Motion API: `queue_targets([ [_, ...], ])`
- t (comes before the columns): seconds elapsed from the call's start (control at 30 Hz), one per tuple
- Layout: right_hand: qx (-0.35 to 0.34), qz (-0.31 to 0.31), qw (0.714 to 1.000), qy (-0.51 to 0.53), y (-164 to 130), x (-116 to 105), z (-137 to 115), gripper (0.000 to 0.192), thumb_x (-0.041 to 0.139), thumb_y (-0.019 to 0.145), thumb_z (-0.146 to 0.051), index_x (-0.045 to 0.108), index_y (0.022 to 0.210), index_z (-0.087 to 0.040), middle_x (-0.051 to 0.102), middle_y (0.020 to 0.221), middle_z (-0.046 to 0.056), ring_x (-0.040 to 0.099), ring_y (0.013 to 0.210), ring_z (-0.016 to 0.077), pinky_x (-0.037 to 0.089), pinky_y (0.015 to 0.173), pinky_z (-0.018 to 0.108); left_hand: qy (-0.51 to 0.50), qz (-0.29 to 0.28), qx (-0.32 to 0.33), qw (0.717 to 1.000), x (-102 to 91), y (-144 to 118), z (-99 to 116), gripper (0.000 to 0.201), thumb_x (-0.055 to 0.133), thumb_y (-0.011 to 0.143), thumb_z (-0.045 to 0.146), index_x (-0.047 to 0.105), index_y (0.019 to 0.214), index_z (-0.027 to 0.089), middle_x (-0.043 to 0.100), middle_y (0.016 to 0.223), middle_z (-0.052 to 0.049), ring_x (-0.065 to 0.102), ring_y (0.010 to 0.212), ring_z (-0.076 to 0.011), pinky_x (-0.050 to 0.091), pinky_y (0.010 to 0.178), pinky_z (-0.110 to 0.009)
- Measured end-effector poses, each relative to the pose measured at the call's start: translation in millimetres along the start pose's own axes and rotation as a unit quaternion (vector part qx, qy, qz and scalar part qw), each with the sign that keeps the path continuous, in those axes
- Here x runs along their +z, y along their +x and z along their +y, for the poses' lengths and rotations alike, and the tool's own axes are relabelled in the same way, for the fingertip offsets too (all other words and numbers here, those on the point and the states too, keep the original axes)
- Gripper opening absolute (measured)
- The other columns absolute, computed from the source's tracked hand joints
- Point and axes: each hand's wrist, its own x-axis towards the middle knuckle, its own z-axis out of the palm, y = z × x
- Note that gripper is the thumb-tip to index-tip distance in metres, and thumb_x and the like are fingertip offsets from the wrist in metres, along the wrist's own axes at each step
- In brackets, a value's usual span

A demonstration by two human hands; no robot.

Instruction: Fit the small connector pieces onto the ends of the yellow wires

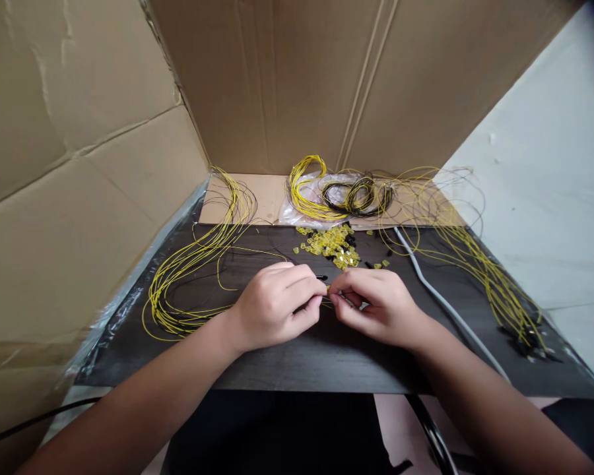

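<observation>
My left hand point(280, 300) and my right hand point(376, 305) meet over the middle of the dark mat, fingertips almost touching. Both are closed in a pinch on a thin yellow wire point(328, 288); its end is mostly hidden by the fingers. Just behind the fingertips lies a small black piece point(321, 278). A loose bundle of yellow and black wires point(165, 297) curves along the left and runs behind my left hand. Beyond my hands is a pile of small clear-yellow plastic pieces point(334, 243), with black ones among them.
Coiled yellow wires point(301, 198) and a black coil point(363, 198) lie on clear plastic at the back. More wires point(495, 284) with black ends spread along the right. A grey cable point(438, 293) crosses the dark mat point(297, 373). Cardboard walls point(297, 79) stand behind and left.
</observation>
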Motion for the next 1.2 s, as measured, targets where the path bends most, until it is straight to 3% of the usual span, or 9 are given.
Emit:
queue_targets([
  [0.3, 0.009, 0.022, 1.0, 0.001, 1.8, -1.5, -2.8, 0.003, 0.058, 0.088, -0.014, 0.059, 0.088, -0.017, 0.052, 0.066, -0.004, 0.041, 0.054, 0.0058, 0.035, 0.053, 0.019, 0.006, 0.014, -0.014, 1.0, 0.1, 0.6, 2.6, 0.007, 0.059, 0.084, 0.013, 0.062, 0.09, 0.015, 0.066, 0.077, -0.002, 0.055, 0.069, -0.0128, 0.045, 0.068, -0.029],
  [0.57, 0.014, 0.001, 1.0, 0.014, -1.1, -1.1, -3.2, 0.003, 0.058, 0.088, -0.015, 0.059, 0.09, -0.017, 0.054, 0.068, -0.003, 0.044, 0.057, 0.0065, 0.037, 0.055, 0.019, -0.001, 0.007, -0.01, 1.0, 0.2, 0.8, 2.1, 0.005, 0.057, 0.086, 0.013, 0.061, 0.087, 0.016, 0.066, 0.077, -0.002, 0.055, 0.068, -0.0123, 0.045, 0.067, -0.029],
  [1.0, 0.012, -0.038, 0.998, 0.038, 0.7, -4.0, 0.4, 0.005, 0.058, 0.084, -0.012, 0.06, 0.084, -0.017, 0.041, 0.06, -0.006, 0.039, 0.053, 0.0061, 0.032, 0.053, 0.019, -0.047, -0.105, -0.02, 0.993, -4.0, -1.9, -3.5, 0.014, 0.048, 0.095, 0.013, 0.061, 0.095, 0.017, 0.065, 0.088, -0.003, 0.058, 0.079, -0.0137, 0.047, 0.075, -0.028],
  [1.2, 0.031, -0.014, 0.999, 0.042, 0.8, -5.2, -1.7, 0.003, 0.059, 0.086, -0.015, 0.061, 0.086, -0.017, 0.049, 0.063, -0.005, 0.041, 0.053, 0.0058, 0.034, 0.052, 0.018, -0.066, -0.054, -0.038, 0.996, -4.7, 0.0, -3.4, 0.007, 0.057, 0.093, 0.014, 0.061, 0.096, 0.018, 0.068, 0.089, -0.002, 0.061, 0.08, -0.0129, 0.047, 0.077, -0.028],
])
